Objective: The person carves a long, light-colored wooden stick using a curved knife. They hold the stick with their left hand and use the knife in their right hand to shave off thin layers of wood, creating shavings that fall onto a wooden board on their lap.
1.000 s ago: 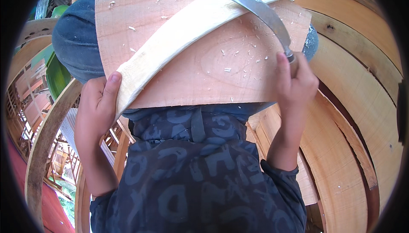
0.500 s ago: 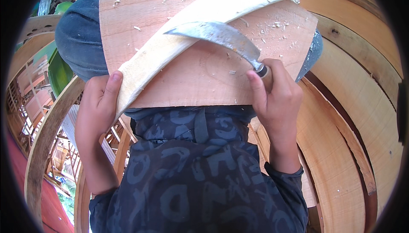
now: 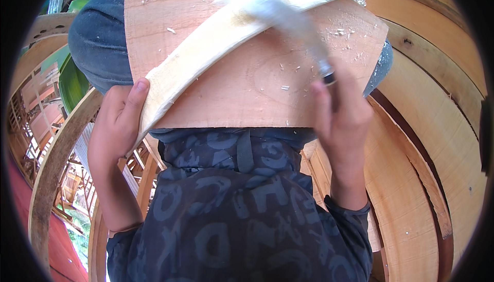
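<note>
A long, curved piece of pale wood (image 3: 206,50) lies slantwise across a flat wooden board (image 3: 247,89) resting on my lap. My left hand (image 3: 117,114) grips the wood's near end, thumb on top and fingers beneath, partly hidden. In my right hand (image 3: 343,109) is the dark-collared handle of a sickle (image 3: 288,19). Its curved metal blade, smeared by motion, crosses over the middle of the pale wood. Whether the edge touches the wood, I cannot tell.
Wood shavings (image 3: 342,32) are scattered over the board. Broad curved planks (image 3: 411,143) rise along my right side. To the left are a narrow wooden rim (image 3: 56,153), a green leaf (image 3: 72,81) and a red surface (image 3: 46,235).
The sickle has moved up and slightly right, farther along the pale wood, and is now blurred. My right hand has shifted right with it; my left hand keeps its hold.
</note>
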{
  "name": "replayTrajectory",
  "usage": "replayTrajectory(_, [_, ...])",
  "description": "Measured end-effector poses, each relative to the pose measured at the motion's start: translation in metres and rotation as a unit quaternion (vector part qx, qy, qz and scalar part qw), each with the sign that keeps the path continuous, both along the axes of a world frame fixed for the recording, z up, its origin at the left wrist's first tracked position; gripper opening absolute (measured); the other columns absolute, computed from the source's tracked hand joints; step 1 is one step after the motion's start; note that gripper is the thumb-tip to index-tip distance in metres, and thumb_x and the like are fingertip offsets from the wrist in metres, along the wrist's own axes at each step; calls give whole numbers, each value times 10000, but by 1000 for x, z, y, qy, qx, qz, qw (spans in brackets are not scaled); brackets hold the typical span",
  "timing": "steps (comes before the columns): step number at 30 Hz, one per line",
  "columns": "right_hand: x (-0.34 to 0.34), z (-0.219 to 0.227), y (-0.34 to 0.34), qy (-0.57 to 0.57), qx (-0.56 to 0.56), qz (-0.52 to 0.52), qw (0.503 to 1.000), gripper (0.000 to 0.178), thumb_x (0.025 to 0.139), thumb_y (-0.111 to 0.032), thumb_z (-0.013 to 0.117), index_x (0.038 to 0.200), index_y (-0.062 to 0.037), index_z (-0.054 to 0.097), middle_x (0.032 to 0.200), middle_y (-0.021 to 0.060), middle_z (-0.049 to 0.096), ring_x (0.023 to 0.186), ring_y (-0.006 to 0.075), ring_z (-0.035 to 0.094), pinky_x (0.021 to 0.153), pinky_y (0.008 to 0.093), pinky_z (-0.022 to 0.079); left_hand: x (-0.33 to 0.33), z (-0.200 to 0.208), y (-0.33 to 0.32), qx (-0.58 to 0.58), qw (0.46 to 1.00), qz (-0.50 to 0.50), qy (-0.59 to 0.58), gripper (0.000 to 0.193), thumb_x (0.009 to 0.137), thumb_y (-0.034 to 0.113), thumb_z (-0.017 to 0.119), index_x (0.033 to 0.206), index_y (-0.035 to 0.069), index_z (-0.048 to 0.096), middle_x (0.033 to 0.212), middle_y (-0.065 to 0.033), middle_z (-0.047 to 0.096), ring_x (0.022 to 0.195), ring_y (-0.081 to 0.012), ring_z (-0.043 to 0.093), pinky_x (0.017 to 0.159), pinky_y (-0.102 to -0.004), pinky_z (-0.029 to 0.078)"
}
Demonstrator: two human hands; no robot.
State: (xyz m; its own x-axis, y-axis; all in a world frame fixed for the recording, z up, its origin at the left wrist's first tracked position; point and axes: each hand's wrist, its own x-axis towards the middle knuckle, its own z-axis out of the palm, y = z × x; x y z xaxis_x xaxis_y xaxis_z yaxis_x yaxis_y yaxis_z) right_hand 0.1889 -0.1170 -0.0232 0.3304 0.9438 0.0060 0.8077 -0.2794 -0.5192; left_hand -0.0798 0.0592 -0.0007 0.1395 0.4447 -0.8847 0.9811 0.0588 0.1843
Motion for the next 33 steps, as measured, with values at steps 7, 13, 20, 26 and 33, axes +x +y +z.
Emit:
replayTrajectory(7, [8, 0, -1, -21, -13, -13, 1000, 316, 866, -154, 693, 1174, -103, 647, 703, 67, 555, 553, 195, 567, 503, 323, 455, -3, -4, 1, -5, 1000, -3, -8, 523, 1038, 406, 411, 969, -88, 568, 891, -170, 554, 868, -213, 510, 859, -319, 406])
replayTrajectory(13, [29, -11, 1, -77, 74, -54, 993, 343, 843, -198, 725, 1174, -134, 663, 645, 45, 493, 528, 180, 544, 478, 316, 432, 0, 0, 0, 3, 1000, 8, 2, 523, 1036, 406, 412, 963, -87, 571, 893, -169, 561, 871, -209, 511, 865, -313, 404])
replayTrajectory(20, [33, -9, 1, -70, 48, -62, 994, 325, 857, -145, 708, 1168, -77, 646, 707, 93, 577, 552, 206, 568, 495, 319, 450, -2, -6, -15, 114, 980, 24, -163, 624, 1020, 403, 411, 634, -81, 487, 512, -124, 384, 543, -132, 372, 521, -369, 355])
replayTrajectory(26, [29, -4, -2, -81, 13, -79, 994, 289, 902, -70, 646, 1184, -10, 631, 747, 103, 635, 636, 139, 596, 594, 273, 480, -2, -6, -13, 113, 980, 20, -163, 631, 1022, 417, 403, 645, -79, 505, 515, -114, 405, 551, -123, 387, 529, -363, 366])
replayTrajectory(33, [11, 6, -5, -44, 7, -4, 999, 265, 876, -166, 699, 1130, -94, 671, 679, 65, 571, 524, 145, 545, 486, 308, 443, -2, -7, -10, 115, 980, 22, -162, 640, 1026, 422, 391, 644, -77, 515, 511, -91, 406, 545, -119, 390, 528, -352, 370])
